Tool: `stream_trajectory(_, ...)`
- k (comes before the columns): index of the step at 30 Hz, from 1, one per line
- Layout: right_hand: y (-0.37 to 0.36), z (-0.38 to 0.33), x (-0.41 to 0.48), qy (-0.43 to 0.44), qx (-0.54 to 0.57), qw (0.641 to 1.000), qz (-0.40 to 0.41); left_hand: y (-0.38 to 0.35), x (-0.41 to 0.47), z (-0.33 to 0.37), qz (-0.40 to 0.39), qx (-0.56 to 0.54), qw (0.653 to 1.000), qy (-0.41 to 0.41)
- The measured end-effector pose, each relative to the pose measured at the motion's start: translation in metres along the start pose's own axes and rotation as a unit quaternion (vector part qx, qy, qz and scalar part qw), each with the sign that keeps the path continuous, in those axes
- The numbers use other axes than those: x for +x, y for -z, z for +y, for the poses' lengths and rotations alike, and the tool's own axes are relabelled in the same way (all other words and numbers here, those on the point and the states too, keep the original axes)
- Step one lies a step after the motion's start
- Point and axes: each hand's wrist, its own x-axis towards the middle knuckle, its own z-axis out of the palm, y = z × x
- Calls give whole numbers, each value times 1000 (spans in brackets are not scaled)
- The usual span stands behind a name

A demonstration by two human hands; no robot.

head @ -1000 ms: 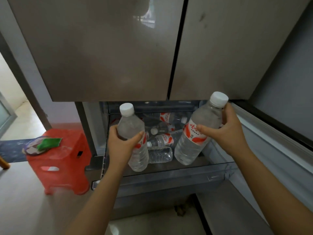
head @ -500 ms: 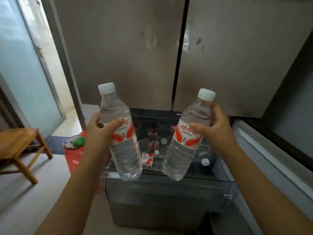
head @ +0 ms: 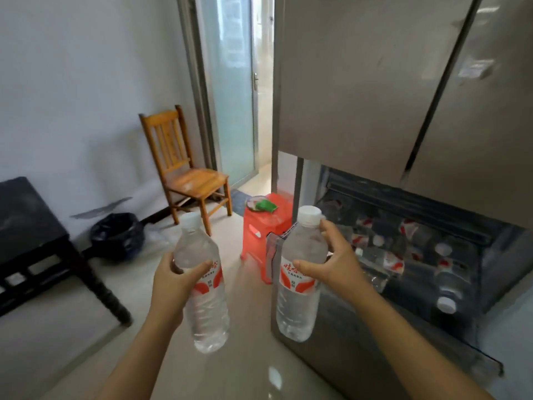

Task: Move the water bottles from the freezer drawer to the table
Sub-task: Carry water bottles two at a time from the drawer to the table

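Observation:
My left hand (head: pixel 176 280) grips a clear water bottle (head: pixel 203 298) with a white cap and a red-and-white label, held upright over the floor. My right hand (head: pixel 336 262) grips a second such bottle (head: pixel 298 301) just left of the open freezer drawer (head: pixel 432 336). Several more bottles (head: pixel 392 259) lie inside the drawer at the right. A dark table (head: pixel 26 220) stands at the left edge, well left of both hands.
A red plastic stool (head: pixel 266 226) with a green item on top stands beside the fridge. A wooden chair (head: pixel 187 171) is against the far wall, and a black-lined bin (head: pixel 118 235) sits on the floor near the table. Closed fridge doors (head: pixel 375 82) hang above the drawer.
The view has swung left, away from the fridge toward the room. Both hands carried their bottles out of the drawer and leftward; the table and chair have come into sight.

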Motion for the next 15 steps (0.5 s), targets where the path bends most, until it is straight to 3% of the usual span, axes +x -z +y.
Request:
stream_trajectory(7, -100, -1, 5, 34, -91, 979, -181, 123, -47, -27, 160, -4, 987, 34)
stream_trajectory(15, -250, -43, -38, 99, -81, 948, -292, 289, -130, -52, 309, -11, 950, 51)
